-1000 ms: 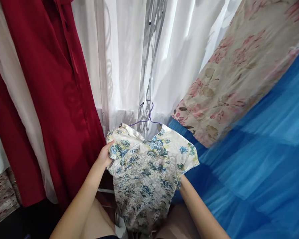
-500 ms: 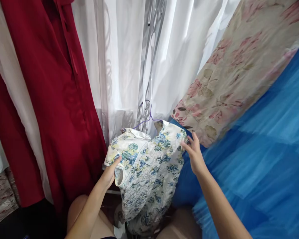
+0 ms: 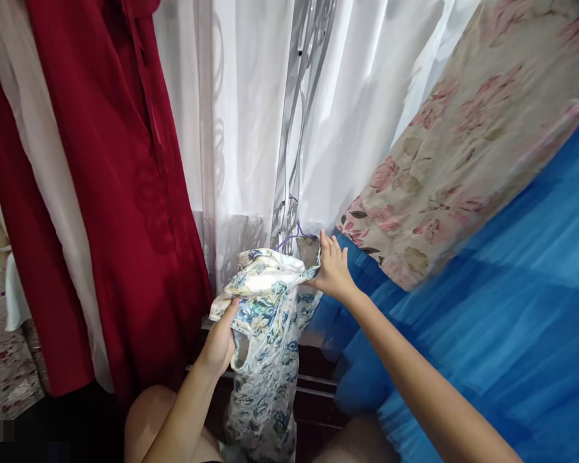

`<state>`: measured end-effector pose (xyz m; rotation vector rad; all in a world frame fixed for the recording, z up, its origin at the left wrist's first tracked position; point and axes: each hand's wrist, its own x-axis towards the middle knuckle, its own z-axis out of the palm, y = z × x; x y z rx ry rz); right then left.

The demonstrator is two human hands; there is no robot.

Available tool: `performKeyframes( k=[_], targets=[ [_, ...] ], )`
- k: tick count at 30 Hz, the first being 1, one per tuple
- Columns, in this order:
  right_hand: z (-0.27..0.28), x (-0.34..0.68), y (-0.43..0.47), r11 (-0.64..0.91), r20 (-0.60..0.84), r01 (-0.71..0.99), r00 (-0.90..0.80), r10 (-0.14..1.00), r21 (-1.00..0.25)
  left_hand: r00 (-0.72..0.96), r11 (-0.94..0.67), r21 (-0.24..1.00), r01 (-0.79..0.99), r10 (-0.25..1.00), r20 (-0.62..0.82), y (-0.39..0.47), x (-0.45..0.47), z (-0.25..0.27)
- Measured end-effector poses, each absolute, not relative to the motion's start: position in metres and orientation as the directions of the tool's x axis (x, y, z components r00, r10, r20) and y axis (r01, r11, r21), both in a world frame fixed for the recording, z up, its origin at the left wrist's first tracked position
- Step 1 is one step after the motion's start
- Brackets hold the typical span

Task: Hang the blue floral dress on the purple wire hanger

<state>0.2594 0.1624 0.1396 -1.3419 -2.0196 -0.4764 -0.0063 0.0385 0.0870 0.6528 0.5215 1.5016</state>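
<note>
A white short-sleeved dress (image 3: 265,315) with blue, green and yellow flowers hangs in front of me on a thin purple hanger (image 3: 289,239). My left hand (image 3: 220,337) is closed on its left sleeve, the thumb lying on top of the cloth. At the neckline on the other side, my right hand (image 3: 332,270) touches the fabric, its fingers stretched upward and apart. The dress's right shoulder is folded inward there and partly hidden by that hand. Below, the skirt hangs in crinkled folds.
Dark red garments (image 3: 110,212) hang at left. White curtains (image 3: 251,128) and a silvery metal stand (image 3: 294,128) are behind the dress. A beige floral garment (image 3: 429,167) and blue ruffled tulle (image 3: 492,308) crowd the right. My knee (image 3: 145,411) shows below.
My right hand has moved left from the dress's right sleeve to the neckline, folding that side inward. The dress looks narrower. My left hand keeps hold of the left sleeve.
</note>
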Motion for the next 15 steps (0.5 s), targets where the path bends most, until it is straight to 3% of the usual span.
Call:
performKeyframes(
  k=[4,10,12,15],
  targets=[
    [0.16,0.265,0.168,0.45,0.709,0.893,-0.315,0.631,-0.004,-0.055,-0.123,0.677,-0.726,0.991,0.121,0.037,-0.017,0.086],
    [0.183,0.281,0.139,0.266,0.785,0.963,-0.126,0.606,-0.051,-0.107,-0.268,0.738,-0.62,0.96,0.258,0.034,-0.026,0.081],
    [0.177,0.286,0.122,0.242,0.777,0.967,-0.094,0.623,-0.076,-0.158,-0.34,0.758,-0.557,0.939,0.305,0.035,-0.026,0.078],
    [0.144,0.291,0.09,0.268,0.775,0.953,-0.062,0.628,-0.141,-0.153,-0.301,0.698,-0.65,0.951,0.268,0.042,-0.027,0.064]
  ],
)
